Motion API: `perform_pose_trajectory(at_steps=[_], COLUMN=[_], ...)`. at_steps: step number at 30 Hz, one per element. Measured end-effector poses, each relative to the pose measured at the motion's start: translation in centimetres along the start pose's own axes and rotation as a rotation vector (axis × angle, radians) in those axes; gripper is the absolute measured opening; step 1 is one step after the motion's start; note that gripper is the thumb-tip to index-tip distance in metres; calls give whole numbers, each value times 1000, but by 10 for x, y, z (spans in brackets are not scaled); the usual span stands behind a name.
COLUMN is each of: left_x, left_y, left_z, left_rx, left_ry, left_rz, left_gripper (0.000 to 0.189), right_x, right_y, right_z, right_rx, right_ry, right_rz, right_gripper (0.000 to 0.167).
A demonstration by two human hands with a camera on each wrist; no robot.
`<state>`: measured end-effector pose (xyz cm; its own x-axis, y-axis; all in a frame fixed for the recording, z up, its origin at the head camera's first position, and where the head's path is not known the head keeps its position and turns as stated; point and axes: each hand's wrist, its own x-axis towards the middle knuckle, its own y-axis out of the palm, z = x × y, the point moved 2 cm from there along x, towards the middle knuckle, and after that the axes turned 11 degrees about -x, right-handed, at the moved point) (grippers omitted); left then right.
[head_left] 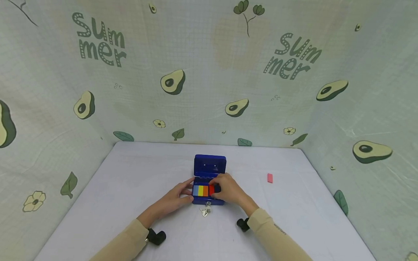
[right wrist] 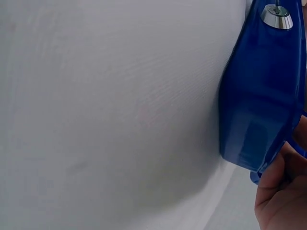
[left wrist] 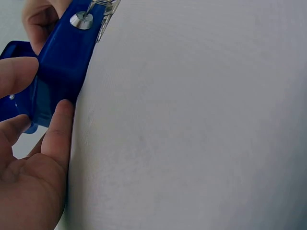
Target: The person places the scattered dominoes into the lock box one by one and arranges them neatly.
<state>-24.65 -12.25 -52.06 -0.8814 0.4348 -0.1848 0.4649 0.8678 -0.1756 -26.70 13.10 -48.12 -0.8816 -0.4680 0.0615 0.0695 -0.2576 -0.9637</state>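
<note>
A blue metal cash box (head_left: 200, 201) stands on the table with its lid (head_left: 210, 165) raised. Light blue (head_left: 195, 190), yellow (head_left: 200, 190) and orange (head_left: 205, 191) blocks lie side by side in it, with a red block (head_left: 211, 190) to their right. My right hand (head_left: 228, 189) reaches over the box's right part and pinches the red block between thumb and fingers. Along the left wall rests my left hand (head_left: 176, 199), its fairly straight fingers touching the side and its thumb by the front corner. In the left wrist view, those fingertips meet the box (left wrist: 67, 62) at its end.
A small bunch of keys (head_left: 205, 211) hangs from the lock (left wrist: 81, 20) on the box's front. To the right, a pinkish-red block (head_left: 270, 178) lies alone on the white table (head_left: 147, 159). A printed cloth (head_left: 209, 72) rises behind and at both sides.
</note>
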Motion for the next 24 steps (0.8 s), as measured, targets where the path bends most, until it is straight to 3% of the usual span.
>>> perform_pose_trajectory(at_steps=[24], left_x=[2], left_y=[0], left_z=[2], left_rx=[-5], left_ry=[-8], left_rz=[-4], left_gripper=[77], right_x=[1], right_y=[4], right_z=[5], right_rx=[-50], right_ry=[9], right_rz=[6], right_gripper=[33])
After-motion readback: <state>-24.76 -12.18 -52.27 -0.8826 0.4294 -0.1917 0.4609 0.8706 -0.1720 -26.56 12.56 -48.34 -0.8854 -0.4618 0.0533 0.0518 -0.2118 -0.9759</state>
